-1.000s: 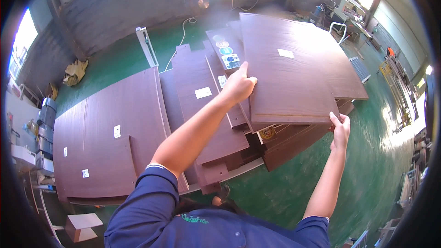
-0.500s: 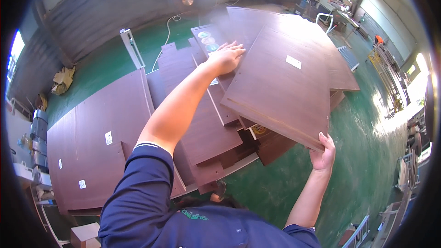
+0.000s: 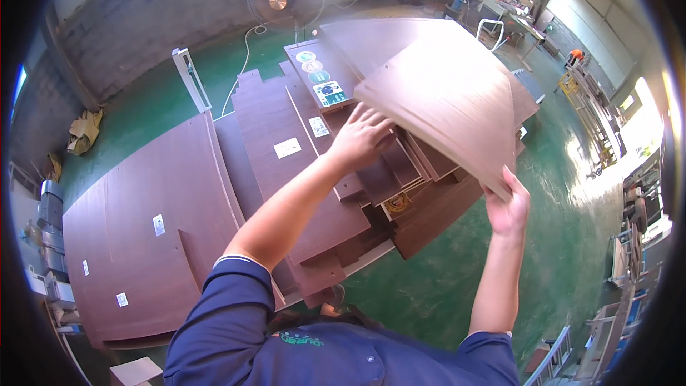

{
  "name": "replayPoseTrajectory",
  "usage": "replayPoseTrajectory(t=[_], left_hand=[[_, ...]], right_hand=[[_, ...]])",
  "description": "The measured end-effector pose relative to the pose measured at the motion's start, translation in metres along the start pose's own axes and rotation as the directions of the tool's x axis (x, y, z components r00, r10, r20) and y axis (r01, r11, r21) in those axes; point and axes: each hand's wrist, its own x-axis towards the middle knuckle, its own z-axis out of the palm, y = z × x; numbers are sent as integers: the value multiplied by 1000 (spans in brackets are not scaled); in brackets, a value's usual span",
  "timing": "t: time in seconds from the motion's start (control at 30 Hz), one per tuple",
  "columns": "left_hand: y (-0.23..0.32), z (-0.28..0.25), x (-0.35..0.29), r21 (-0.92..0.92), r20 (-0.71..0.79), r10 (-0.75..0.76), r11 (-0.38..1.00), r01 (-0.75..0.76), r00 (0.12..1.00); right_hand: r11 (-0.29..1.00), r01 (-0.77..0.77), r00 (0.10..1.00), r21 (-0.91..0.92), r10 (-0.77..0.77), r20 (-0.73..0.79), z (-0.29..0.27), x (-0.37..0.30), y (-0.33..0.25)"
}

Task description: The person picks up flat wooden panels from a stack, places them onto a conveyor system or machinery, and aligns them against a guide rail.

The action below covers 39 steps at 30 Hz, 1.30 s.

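Note:
A brown wooden panel (image 3: 446, 89) is raised and tilted above a stack of similar boards, its top bright with glare. My right hand (image 3: 509, 204) grips its near right corner, thumb on the edge. Near the panel's left corner, my left hand (image 3: 364, 137) has its fingers curled at the front edge; the thumb is partly hidden. Under it lie stacked brown boards (image 3: 314, 200) of various sizes, staggered. A board with round stickers (image 3: 311, 66) shows just beyond my left hand. Another large panel (image 3: 400, 39) lies behind the raised one.
To the left lie wide brown panels (image 3: 143, 221) with small white labels. A pedestal fan (image 3: 280, 1) stands at the back, near a white upright frame (image 3: 190, 78). A person in orange (image 3: 574, 56) bends beside yellow racks (image 3: 582, 111) far right. Green floor (image 3: 457, 279) extends on the right.
The panel's near edge has risen and tilted, and its white label no longer shows. My left hand has slid from beside the panel to its front left corner, uncovering labels on the boards below.

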Motion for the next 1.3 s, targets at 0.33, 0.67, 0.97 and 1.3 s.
replayPoseTrajectory(t=[0.33,0.67,0.97,1.3], left_hand=[[34,16,-2,-105,-181,-23,995,4,983],[81,10,-32,132,-338,13,991,33,941],[89,-85,-86,-307,-154,-107,950,55,982],[92,-106,-163,-291,-61,-283,922,254,957]], right_hand=[[987,-106,991,-123,115,71,87,126,46],[-331,459,814,-825,-216,540,130,173,52],[-386,418,900,-822,51,433,137,222,120],[-380,401,899,-834,-12,438,146,242,127]])
